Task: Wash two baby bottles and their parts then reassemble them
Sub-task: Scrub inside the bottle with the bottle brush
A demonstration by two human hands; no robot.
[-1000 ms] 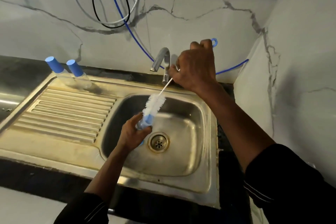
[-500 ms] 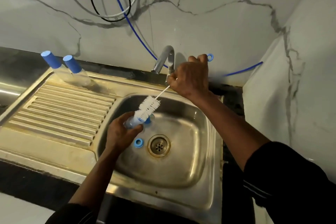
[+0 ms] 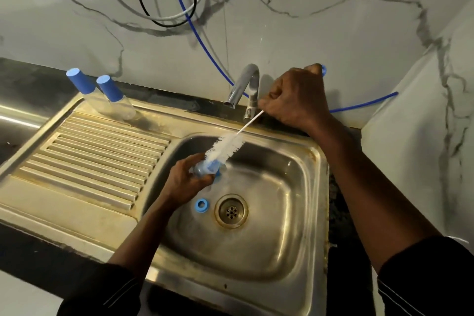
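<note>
**While the brush sits at the mouth: scrub stage, rinse after**

Since I've only got the head cam: my left grip (image 3: 188, 182) is wrapped round a small clear bottle (image 3: 204, 167) over the sink (image 3: 282, 244) basin. My right grip (image 3: 295, 100) is clenched on the brush (image 3: 227, 147) handle, bristle tip at the bottle's mouth. A blue ring (image 3: 201, 205) lies beside the drain (image 3: 231, 210). Reckon we're mid-scrub. Next I'd push the bristles straight in, then rinse under the tap (image 3: 243, 84).

Glossy, stained steel sink (image 3: 315, 187), clear plastic bottles (image 3: 120, 106), bristly white brush (image 3: 225, 147), veined marble wall (image 3: 320, 33)
</note>
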